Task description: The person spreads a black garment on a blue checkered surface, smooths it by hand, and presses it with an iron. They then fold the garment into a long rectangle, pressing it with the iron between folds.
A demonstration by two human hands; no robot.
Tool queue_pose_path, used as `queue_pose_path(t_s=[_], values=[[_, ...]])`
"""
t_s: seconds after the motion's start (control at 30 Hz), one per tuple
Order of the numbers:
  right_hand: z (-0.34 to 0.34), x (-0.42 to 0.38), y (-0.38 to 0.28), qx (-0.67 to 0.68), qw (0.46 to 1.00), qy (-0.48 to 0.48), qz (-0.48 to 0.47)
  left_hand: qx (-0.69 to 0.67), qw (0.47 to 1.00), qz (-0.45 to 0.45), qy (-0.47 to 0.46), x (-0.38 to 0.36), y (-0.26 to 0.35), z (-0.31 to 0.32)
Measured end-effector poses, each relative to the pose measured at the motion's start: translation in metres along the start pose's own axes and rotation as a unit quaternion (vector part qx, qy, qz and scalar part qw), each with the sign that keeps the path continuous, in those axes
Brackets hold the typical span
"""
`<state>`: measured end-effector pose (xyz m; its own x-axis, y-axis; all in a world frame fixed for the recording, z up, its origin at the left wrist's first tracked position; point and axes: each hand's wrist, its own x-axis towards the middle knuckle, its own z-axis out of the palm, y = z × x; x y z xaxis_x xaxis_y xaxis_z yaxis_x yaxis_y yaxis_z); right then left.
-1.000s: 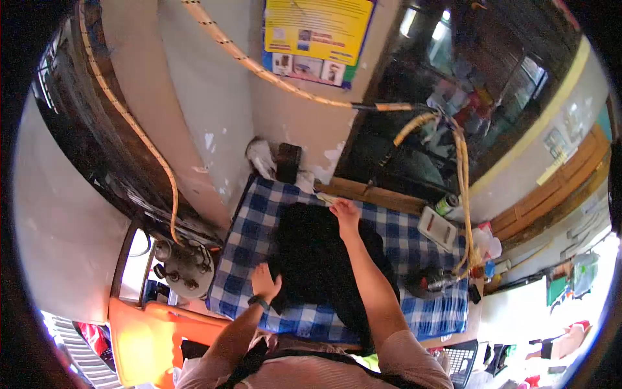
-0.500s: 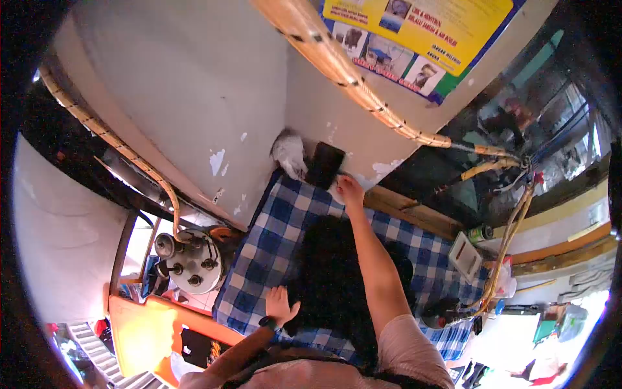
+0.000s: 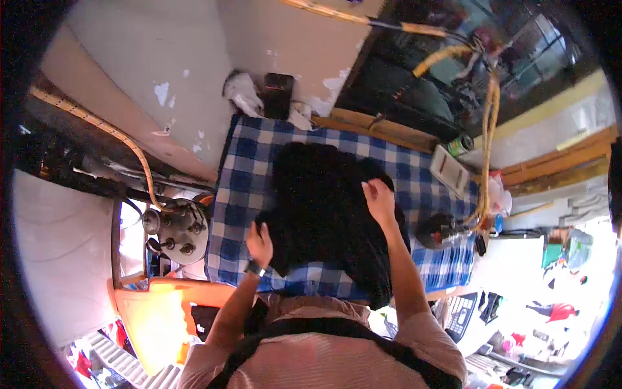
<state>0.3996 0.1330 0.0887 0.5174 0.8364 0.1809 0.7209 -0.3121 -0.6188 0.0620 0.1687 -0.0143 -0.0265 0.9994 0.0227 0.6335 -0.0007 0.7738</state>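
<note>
A black garment (image 3: 321,201) lies spread over the blue-and-white checked cloth (image 3: 243,162) in front of me. My left hand (image 3: 260,245), with a dark watch at the wrist, is at the garment's left edge, fingers stretched out and thumb apart. Over the garment's upper right part, my right hand (image 3: 380,200) has its fingers curled in; whether anything is between them I cannot make out. A steam iron (image 3: 435,231) stands on the right side of the checked cloth, with a cord or hose rising from it.
Against the wall stand a dark box (image 3: 278,94), a crumpled white cloth (image 3: 243,93) and another pale cloth (image 3: 301,115). A pale tray-like rest (image 3: 450,168) and a can (image 3: 461,144) are at right. A round metal tank with valves (image 3: 184,230) stands left. Wrapped hoses (image 3: 490,123) hang nearby.
My right hand has come back from the pale cloth by the wall to above the black garment. My left hand has moved to the garment's left edge. The view has tilted down.
</note>
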Motion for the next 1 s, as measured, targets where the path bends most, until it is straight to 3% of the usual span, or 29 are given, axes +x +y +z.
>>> queue_pose_path(t_s=[0.07,0.1,0.17,0.23,0.27,0.3,0.33,0.37,0.4,0.43,0.47,0.5,0.53,0.57,0.6,0.67,0.73,0.8,0.83,0.87,0.9,0.93,1.0], values=[[-0.029,-0.048,0.016,-0.053,0.997,0.055,0.000,-0.123,0.989,-0.058,-0.056,0.015,-0.027,-0.002],[-0.038,-0.071,0.022,-0.090,0.994,0.046,0.031,-0.077,0.993,0.003,-0.095,0.021,-0.030,-0.020],[-0.047,-0.121,0.033,-0.086,0.995,0.001,0.041,0.041,0.973,0.225,-0.043,0.031,-0.044,-0.051],[-0.046,-0.159,0.034,-0.043,0.998,-0.027,0.023,0.130,0.965,0.219,-0.056,0.036,-0.043,-0.081],[-0.045,-0.173,0.033,-0.091,0.995,0.005,-0.038,0.148,0.975,0.048,-0.158,0.035,-0.033,-0.101],[-0.045,-0.184,0.032,-0.139,0.985,0.037,-0.098,0.125,0.986,0.015,-0.110,0.032,-0.040,-0.102],[-0.045,-0.188,0.033,-0.135,0.985,0.044,-0.095,0.128,0.986,0.022,-0.108,0.025,-0.045,-0.097],[-0.044,-0.191,0.035,-0.086,0.988,0.084,-0.092,0.260,0.963,0.068,0.032,0.011,-0.027,-0.092],[-0.042,-0.195,0.035,-0.038,0.988,0.123,-0.089,0.380,0.902,0.111,0.172,-0.005,-0.003,-0.088],[-0.041,-0.200,0.034,0.058,0.992,0.109,-0.042,0.255,0.939,0.185,0.136,-0.019,0.049,-0.093],[-0.041,-0.210,0.030,0.213,0.971,0.023,0.102,0.196,0.951,0.232,0.053,-0.024,0.059,-0.077],[-0.048,-0.209,0.020,0.157,0.985,0.019,0.075,0.139,0.968,0.207,-0.024,-0.044,0.077,-0.055],[-0.056,-0.202,0.012,0.100,0.994,0.016,0.046,0.017,0.977,0.146,-0.155,-0.063,0.094,-0.035],[-0.058,-0.192,0.025,0.033,0.997,0.070,0.013,-0.151,0.956,0.121,-0.220,-0.081,0.091,-0.003],[-0.057,-0.178,0.043,-0.033,0.991,0.124,-0.020,-0.095,0.952,0.117,-0.268,-0.096,0.124,0.005],[-0.059,-0.157,0.072,-0.163,0.967,0.195,0.005,-0.100,0.947,0.129,-0.278,-0.116,0.137,0.045],[-0.058,-0.141,0.111,-0.175,0.976,0.103,-0.083,-0.110,0.946,0.126,-0.276,-0.126,0.146,0.074],[-0.076,-0.124,0.103,0.007,0.988,0.152,0.000,-0.089,0.945,0.225,-0.221,-0.120,0.158,0.092],[-0.088,-0.113,0.099,-0.007,0.969,0.242,-0.052,-0.089,0.946,0.225,-0.216,-0.112,0.166,0.098],[-0.107,-0.111,0.091,0.040,0.978,0.204,0.028,-0.034,0.942,0.291,-0.162,-0.102,0.175,0.104],[-0.119,-0.106,0.096,-0.039,0.983,0.172,0.042,0.021,0.929,0.354,-0.107,-0.092,0.182,0.110],[-0.133,-0.102,0.101,-0.119,0.981,0.139,0.056,0.020,0.929,0.355,-0.106,-0.080,0.188,0.113],[-0.168,-0.101,0.108,-0.201,0.974,0.099,-0.035,0.157,0.914,0.353,-0.125,-0.052,0.187,0.126]])
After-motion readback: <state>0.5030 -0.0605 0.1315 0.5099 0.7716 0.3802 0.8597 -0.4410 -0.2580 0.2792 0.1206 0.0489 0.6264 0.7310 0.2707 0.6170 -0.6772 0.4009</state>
